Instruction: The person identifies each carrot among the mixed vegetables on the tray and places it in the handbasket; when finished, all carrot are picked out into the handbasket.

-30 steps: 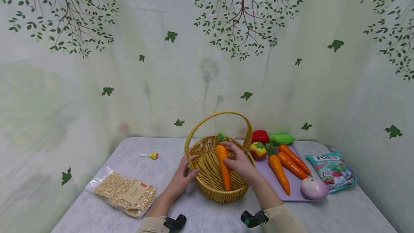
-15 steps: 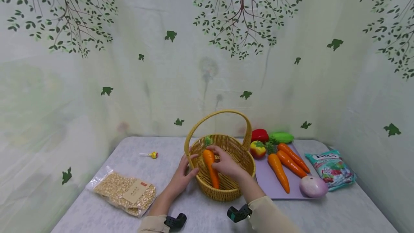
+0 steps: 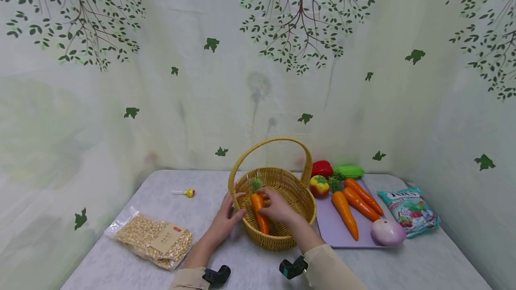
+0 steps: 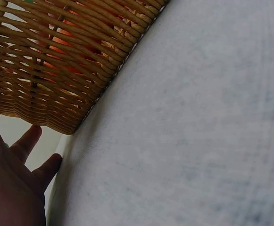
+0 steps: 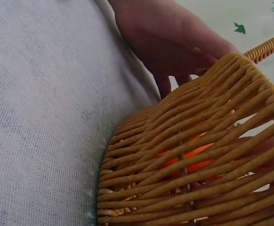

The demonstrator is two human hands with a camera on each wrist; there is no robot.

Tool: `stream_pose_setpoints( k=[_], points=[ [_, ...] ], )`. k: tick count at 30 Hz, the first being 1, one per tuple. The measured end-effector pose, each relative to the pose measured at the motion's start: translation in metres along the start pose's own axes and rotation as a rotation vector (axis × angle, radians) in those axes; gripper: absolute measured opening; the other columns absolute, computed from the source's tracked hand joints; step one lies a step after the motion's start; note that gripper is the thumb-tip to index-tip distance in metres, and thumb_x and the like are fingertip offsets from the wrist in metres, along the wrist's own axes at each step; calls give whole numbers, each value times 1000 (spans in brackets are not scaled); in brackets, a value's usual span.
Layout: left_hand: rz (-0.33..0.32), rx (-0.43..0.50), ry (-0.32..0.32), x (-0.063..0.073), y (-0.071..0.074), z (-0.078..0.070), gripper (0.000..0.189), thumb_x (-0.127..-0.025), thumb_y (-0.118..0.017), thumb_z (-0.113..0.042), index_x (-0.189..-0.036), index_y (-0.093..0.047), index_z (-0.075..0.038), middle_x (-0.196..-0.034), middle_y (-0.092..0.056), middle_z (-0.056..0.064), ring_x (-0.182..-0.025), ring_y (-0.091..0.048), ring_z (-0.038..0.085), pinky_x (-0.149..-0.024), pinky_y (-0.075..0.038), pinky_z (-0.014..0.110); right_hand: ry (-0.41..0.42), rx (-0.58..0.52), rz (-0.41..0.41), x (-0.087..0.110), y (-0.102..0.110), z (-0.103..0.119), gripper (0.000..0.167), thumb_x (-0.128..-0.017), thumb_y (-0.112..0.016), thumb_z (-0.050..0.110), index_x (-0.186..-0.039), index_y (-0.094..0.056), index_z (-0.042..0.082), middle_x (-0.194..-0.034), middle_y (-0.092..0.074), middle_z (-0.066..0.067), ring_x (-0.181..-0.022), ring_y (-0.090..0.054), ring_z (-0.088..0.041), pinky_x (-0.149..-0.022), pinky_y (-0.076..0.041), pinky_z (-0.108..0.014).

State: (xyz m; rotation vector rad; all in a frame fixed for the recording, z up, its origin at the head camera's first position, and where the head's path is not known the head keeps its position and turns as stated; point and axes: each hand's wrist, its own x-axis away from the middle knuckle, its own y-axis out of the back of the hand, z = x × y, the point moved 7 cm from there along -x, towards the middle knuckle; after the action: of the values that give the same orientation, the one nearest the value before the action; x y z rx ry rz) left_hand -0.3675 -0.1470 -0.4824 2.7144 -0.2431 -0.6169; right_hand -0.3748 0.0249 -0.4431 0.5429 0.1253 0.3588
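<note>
A yellow-brown wicker basket (image 3: 278,241) with a tall hoop handle stands at the table's middle. At its left side my left hand (image 3: 224,222) grips the rim, thumb and fingertips coming over the edge. My right hand (image 3: 279,207) reaches inside and pinches an orange carrot (image 3: 263,225), with its green top (image 3: 256,184) toward the back. The carrot slants along the basket's left inner wall, its upper part overlapped by fingers. Through the weave, a patch of carrot (image 5: 198,157) shows in the right wrist view. Some fingers of my left hand (image 4: 14,174) are spread outside the basket wall in the left wrist view.
Right of the basket, a lilac board (image 3: 328,229) bears several carrots (image 3: 345,214), a red pepper (image 3: 321,168), a red-yellow fruit (image 3: 319,187), a green vegetable (image 3: 348,172) and a purple onion (image 3: 388,232). Beyond lies a teal candy bag (image 3: 409,211). Leftward are a lollipop (image 3: 188,192) and a kernel bag (image 3: 141,236).
My right hand has moved left and down with the carrot, from the basket's middle to its left inner side. My left hand has stayed on the rim.
</note>
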Motion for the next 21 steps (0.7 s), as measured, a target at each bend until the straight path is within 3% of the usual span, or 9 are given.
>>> stream_pose_setpoints(
  k=[7, 12, 19, 21],
  points=[
    [22, -28, 15, 2, 1, 0, 47, -99, -60, -20, -144, -48, -17, -170, -10, 5, -155, -12, 38, -116, -23, 68, -39, 22, 53, 3, -5, -3, 49, -89, -70, 3, -136, -58, 8, -140, -52, -28, -99, -65, -28, -74, -59, -37],
    [4, -42, 2, 2, -1, -4, 47, -99, -59, -16, -144, -48, -11, -169, -11, 10, -154, -13, 42, -115, -22, 70, -37, 60, 62, 5, -5, -3, 49, -90, -73, 10, -136, -57, 8, -136, -56, -27, -96, -64, -28, -71, -59, -38],
    [19, -25, 6, 5, 1, -34, 46, -98, -59, -16, -142, -48, -6, -168, -12, 17, -152, -16, 47, -114, -22, 71, 13, 102, 37, 5, 0, -1, 52, -91, -71, 16, -139, -54, 6, -136, -58, -25, -121, -58, -40, -97, -50, -56],
    [20, -26, -1, 6, 1, -32, 46, -99, -59, -16, -142, -49, -7, -168, -12, 17, -153, -15, 46, -114, -22, 71, 21, 96, 29, 5, 1, -1, 53, -92, -70, 17, -140, -53, 6, -139, -57, -23, -124, -57, -41, -100, -47, -58]
  ],
)
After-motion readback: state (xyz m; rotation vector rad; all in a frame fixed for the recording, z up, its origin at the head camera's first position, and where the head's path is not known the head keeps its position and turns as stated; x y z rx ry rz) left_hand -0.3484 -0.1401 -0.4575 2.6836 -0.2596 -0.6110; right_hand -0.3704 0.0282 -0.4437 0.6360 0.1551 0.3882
